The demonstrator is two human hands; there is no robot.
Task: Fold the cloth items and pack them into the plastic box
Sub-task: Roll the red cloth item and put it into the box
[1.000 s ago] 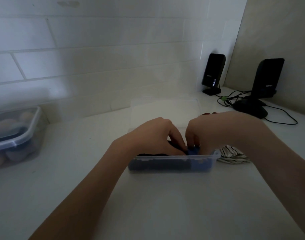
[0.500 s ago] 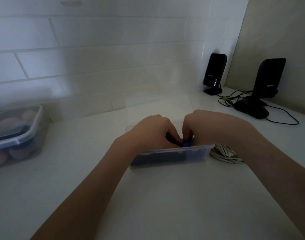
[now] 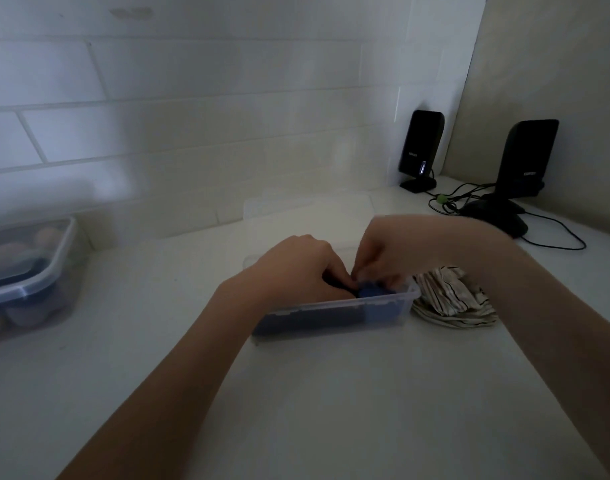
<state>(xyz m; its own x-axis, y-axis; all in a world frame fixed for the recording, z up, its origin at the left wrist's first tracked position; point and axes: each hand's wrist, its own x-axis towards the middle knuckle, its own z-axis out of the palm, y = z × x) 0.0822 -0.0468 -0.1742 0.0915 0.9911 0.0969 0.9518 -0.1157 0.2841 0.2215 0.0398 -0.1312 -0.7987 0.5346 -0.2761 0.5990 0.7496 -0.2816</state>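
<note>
A clear plastic box [image 3: 334, 315] stands on the white counter in the middle of the view. Dark and blue folded cloth shows through its front wall. Both hands are down inside it, side by side. My left hand [image 3: 296, 268] presses on the dark cloth at the left. My right hand [image 3: 386, 258] has its fingers closed on a blue cloth [image 3: 476, 292] at the box's right end. A crumpled striped cloth [image 3: 452, 299] lies on the counter just right of the box, touching it.
The box's clear lid [image 3: 307, 216] lies flat behind it by the tiled wall. A lidded plastic container [image 3: 26, 282] with round items stands at the far left. Two black speakers [image 3: 421, 150] [image 3: 525, 161] with cables [image 3: 560, 237] occupy the back right corner.
The view has shifted a little. Both hands stay in the box working the blue cloth down; more of the striped cloth now shows beside the box.
</note>
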